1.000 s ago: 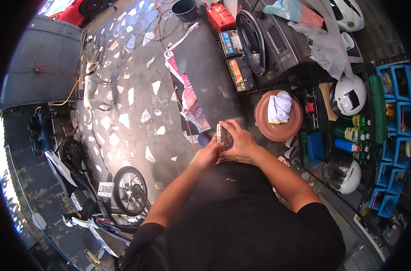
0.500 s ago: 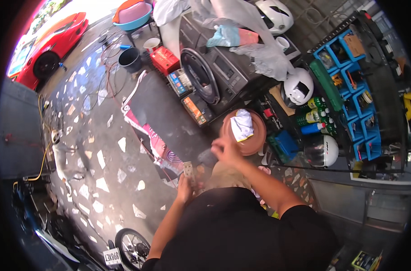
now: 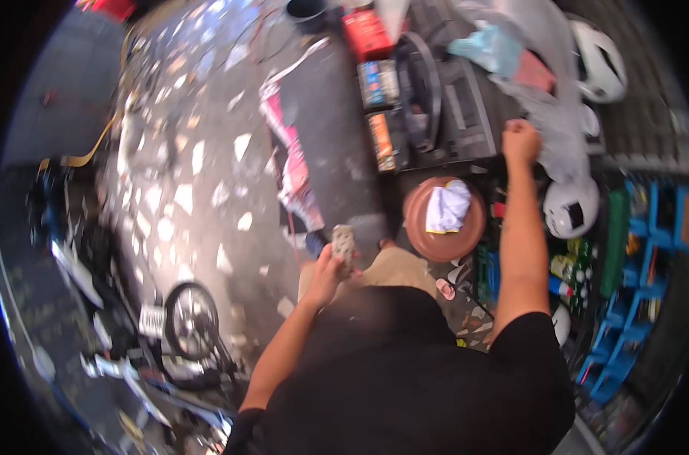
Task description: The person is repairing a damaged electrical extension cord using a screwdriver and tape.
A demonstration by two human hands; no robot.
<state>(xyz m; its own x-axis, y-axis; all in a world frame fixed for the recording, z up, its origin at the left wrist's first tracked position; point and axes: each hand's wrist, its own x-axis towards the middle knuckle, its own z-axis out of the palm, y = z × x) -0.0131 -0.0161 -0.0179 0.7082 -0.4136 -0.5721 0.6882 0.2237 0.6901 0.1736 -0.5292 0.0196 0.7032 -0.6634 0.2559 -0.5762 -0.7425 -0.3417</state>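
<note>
My left hand (image 3: pixel 328 271) is closed around a small, flat, pale oblong piece with dark spots (image 3: pixel 344 241), held upright in front of my lap. What kind of thing it is cannot be made out. My right arm stretches far forward. At its end my right hand (image 3: pixel 522 142) is closed, fingers curled, at the corner of a dark boxy appliance (image 3: pixel 466 125) and beside a sheet of clear plastic (image 3: pixel 554 114). Blur hides whether anything is in these fingers. A white cloth (image 3: pixel 448 206) lies on a round reddish-brown lid or stool (image 3: pixel 424 227) nearer to me.
Left of the appliance runs a long dark bench or mat (image 3: pixel 333 144) with a pink and white edge. White helmets (image 3: pixel 572 208), bottles (image 3: pixel 576 265) and blue bins (image 3: pixel 625 334) stand at the right. A motorcycle wheel (image 3: pixel 193 321) is at the lower left.
My right hand has gone from beside the reddish-brown round to farther forward and right, by the appliance. The whole view has swung. The pale piece stays in my left hand.
</note>
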